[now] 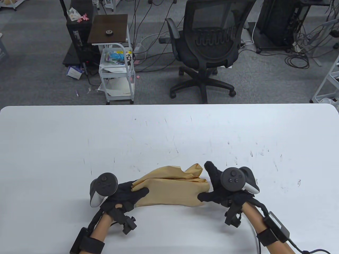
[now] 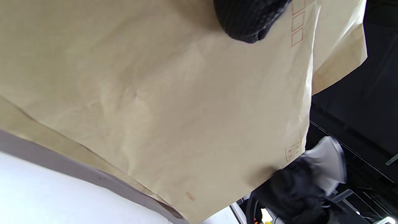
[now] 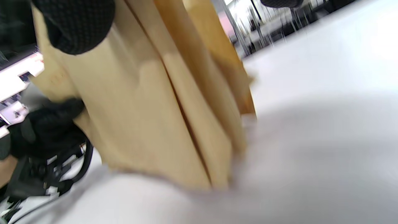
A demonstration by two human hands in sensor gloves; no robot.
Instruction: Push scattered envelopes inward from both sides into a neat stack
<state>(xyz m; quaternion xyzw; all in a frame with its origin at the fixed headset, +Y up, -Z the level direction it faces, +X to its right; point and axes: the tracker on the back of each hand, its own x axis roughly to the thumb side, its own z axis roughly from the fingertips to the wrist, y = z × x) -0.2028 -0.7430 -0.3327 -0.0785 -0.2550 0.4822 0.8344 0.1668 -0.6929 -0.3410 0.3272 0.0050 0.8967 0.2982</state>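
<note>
Several tan paper envelopes [image 1: 172,189] stand bunched on edge near the table's front, held between both hands. My left hand [image 1: 132,194] grips their left end, thumb across the front face. My right hand [image 1: 212,185] grips their right end, thumb at the lower corner. The left wrist view shows the front envelope [image 2: 174,102] with red printed boxes, my left thumb [image 2: 248,18] on it and my right hand [image 2: 292,189] at the far corner. The right wrist view shows the envelopes [image 3: 161,118] edge-on, resting on the table, with my right thumb [image 3: 74,25] on them.
The white table [image 1: 169,137] stretches wide around the hands. Beyond its far edge stand a black office chair [image 1: 209,45] and a small white cart [image 1: 116,68].
</note>
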